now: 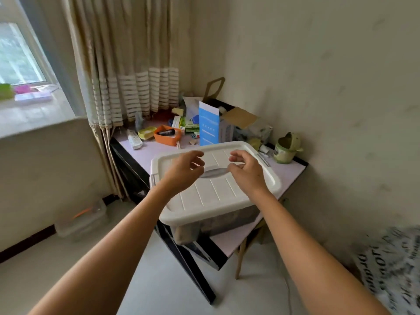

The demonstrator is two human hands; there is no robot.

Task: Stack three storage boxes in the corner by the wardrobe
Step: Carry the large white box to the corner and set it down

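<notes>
Pale walls, a striped curtain [127, 71], and a cluttered bench [156, 148] pushed into the corner. On its near end sits a white-lidded storage box [218, 192], overhanging the bench edge slightly towards us. Both hands hover just above the lid, left hand [185, 170] and right hand [246, 169] flanking the grey handle [213, 173]; each grip is loose, fingers curled, grasping nothing yet. Best play here, I'd say: skip the centre handle, slide the palms under the lid's rim at both short ends, and lift level. A second clear box [83, 220] waits on the floor by the wall. No wardrobe in view.
</notes>
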